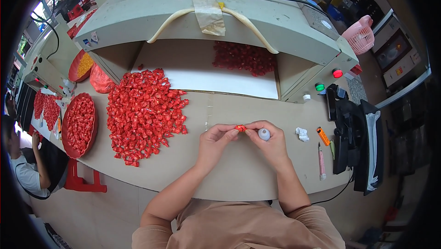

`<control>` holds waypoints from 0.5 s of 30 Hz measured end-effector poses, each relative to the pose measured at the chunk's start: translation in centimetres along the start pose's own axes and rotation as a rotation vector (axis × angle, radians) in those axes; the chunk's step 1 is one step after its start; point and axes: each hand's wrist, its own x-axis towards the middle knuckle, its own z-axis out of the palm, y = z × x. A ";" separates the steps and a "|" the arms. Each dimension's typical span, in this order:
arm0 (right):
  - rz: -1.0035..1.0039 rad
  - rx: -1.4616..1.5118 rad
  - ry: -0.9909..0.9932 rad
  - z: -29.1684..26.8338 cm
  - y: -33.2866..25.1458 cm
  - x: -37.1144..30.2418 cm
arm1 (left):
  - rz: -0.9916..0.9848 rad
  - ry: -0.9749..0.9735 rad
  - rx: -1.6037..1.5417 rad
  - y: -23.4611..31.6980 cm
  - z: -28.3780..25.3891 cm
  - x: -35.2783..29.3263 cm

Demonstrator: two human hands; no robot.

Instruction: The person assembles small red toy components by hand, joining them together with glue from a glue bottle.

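My left hand (213, 141) and my right hand (272, 144) meet over the table in front of me. A small shiny red piece with a little yellow on it (240, 128) is pinched between the fingertips of both. My right hand also holds a small pale squeeze bottle (263, 134) against its fingers, tip outward. To the left of my hands lies a large heap of similar small red pieces (144, 115). What exactly the piece is, I cannot make out.
A pale box-like machine (294, 42) with an open front stands ahead, more red pieces (245, 58) inside. At left is a red bowl of pieces (79, 125). A crumpled tissue (302, 134), orange lighter (323, 136), pink cutter (321, 161) and monitor (367, 148) are right. Another person sits far left.
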 end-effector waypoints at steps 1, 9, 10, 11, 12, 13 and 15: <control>-0.015 0.001 -0.019 0.0 0.1 0.1 | 0.005 0.012 0.030 0.0 -0.1 0.0; -0.121 -0.044 -0.033 0.4 0.4 0.4 | 0.053 0.025 0.091 -0.1 -0.5 0.0; -0.135 -0.053 -0.034 0.4 0.5 0.4 | 0.045 0.032 0.114 0.0 -0.4 0.0; -0.132 -0.054 -0.036 0.4 0.5 0.4 | 0.035 0.038 0.138 0.1 -0.4 0.0; -0.132 -0.056 -0.027 0.4 0.6 0.3 | 0.033 0.040 0.137 0.4 -0.3 -0.1; -0.131 -0.058 -0.018 0.4 0.7 0.3 | 0.036 0.037 0.172 0.6 -0.2 -0.1; -0.095 -0.029 -0.030 0.4 0.7 0.2 | 0.036 0.037 0.207 0.5 -0.3 -0.2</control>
